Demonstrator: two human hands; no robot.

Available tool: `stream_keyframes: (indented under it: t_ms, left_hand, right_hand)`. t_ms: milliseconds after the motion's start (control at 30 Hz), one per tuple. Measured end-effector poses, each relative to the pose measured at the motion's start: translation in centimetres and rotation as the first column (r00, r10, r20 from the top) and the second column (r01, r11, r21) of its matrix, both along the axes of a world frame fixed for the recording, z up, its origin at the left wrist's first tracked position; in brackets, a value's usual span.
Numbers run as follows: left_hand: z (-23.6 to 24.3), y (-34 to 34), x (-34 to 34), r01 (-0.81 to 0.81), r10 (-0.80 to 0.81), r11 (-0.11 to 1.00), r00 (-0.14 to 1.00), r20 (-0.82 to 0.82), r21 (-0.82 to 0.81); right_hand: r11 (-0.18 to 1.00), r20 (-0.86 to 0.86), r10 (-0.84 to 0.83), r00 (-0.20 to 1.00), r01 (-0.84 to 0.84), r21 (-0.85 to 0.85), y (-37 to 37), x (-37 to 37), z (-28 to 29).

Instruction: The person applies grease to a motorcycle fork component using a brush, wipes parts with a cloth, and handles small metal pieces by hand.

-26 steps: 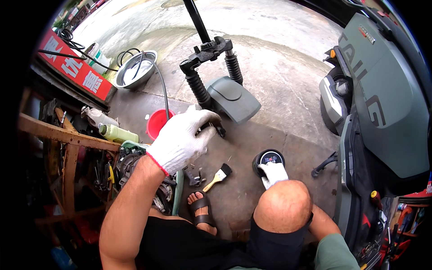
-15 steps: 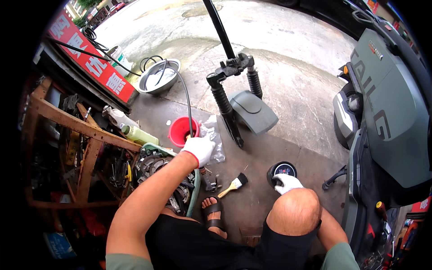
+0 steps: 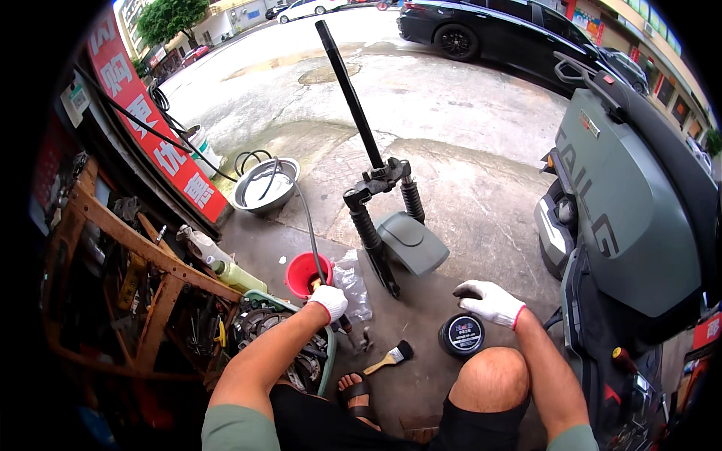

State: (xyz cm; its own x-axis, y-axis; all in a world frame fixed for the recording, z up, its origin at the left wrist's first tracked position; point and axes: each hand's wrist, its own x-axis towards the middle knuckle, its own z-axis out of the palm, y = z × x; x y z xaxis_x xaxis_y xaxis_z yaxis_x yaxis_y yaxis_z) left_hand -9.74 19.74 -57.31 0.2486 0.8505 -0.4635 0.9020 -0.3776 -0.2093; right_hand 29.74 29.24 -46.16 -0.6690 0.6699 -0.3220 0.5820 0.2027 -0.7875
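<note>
My left hand (image 3: 328,304), in a white glove, is closed at the red bucket (image 3: 299,263); what it grips is mostly hidden, with a dark cylindrical part (image 3: 346,326) showing below it. A black hose (image 3: 308,219) runs down into that area. My right hand (image 3: 489,301), also gloved, hangs open above a round black tub (image 3: 462,337), fingers loosely curved and holding nothing. A paintbrush (image 3: 391,355) lies on the floor between my hands. Ahead stands a detached front fork (image 3: 368,233) with a long black stem and a grey mudguard (image 3: 412,242), beside a clear plastic bag (image 3: 350,289).
A wooden tool rack (image 3: 150,240), green bin of metal parts (image 3: 282,346) and bottles (image 3: 241,276) line my left. A steel basin (image 3: 259,203) stands by a red sign (image 3: 150,120). A grey scooter (image 3: 632,210) stands at right; a black car (image 3: 489,41) is outside.
My left hand has moved down beside the red bucket. My right hand has left the black tub, rising above it with fingers apart. The view has tilted up, showing more street.
</note>
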Motion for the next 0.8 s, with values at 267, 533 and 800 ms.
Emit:
stream_keyframes:
  t_ms: [267, 533, 800]
  left_hand:
    - [13.7, 0.0, 3.9, -0.323, 0.216, 0.917, 0.895, 0.389, 0.234]
    - [21.4, -1.3, 6.5, -0.486, 0.279, 0.834, 0.781, 0.559, 0.262]
    - [22.2, -2.2, 9.7, -0.602, 0.257, 0.780, 0.561, 0.787, 0.174]
  right_hand:
    - [0.977, 0.197, 0.211, 0.957, -0.209, -0.031, -0.5, 0.0, -0.4]
    - [0.942, 0.249, 0.322, 0.913, -0.334, 0.009, 0.4, -4.4, 5.4]
    - [0.756, -0.530, -0.604, 0.595, 0.219, -0.617, 2.1, -6.8, 7.5]
